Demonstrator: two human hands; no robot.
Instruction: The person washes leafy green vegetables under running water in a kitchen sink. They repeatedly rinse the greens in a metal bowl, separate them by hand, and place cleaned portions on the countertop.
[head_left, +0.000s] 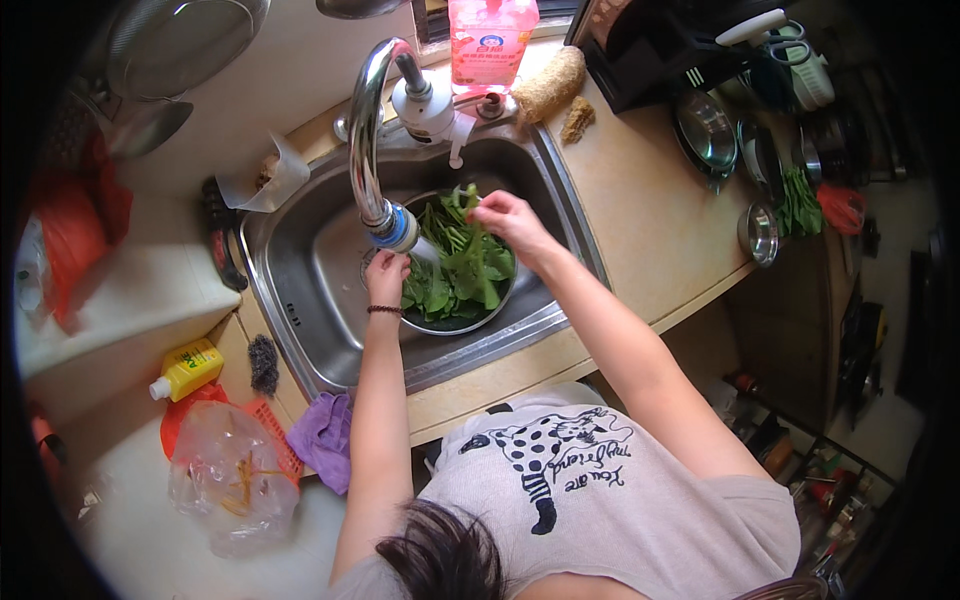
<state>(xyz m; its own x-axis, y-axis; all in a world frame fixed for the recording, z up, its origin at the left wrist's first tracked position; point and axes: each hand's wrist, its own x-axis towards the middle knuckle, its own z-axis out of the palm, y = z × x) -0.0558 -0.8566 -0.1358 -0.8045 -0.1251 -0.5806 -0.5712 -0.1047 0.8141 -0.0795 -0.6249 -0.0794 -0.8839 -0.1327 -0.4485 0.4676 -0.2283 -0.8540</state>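
A round metal basin (459, 330) full of leafy greens (442, 289) sits in the stainless steel sink (330, 255). Pinched in the fingers of my right hand (511, 219) is a green leaf stalk (474, 225), raised over the right part of the basin. My left hand (387, 274) is at the basin's left edge, just below the spout of the chrome faucet (367, 142). Its fingers are curled, and whether they grip anything is unclear. Water runs from the faucet's blue-and-white nozzle (399, 229) onto the greens.
Behind the sink stand a pink detergent jug (491, 52) and a loofah (551, 84). Metal bowls (759, 232) and more greens (799, 202) lie on the right counter (637, 202). To the left are a yellow bottle (187, 367), steel wool (262, 365) and a purple cloth (322, 442).
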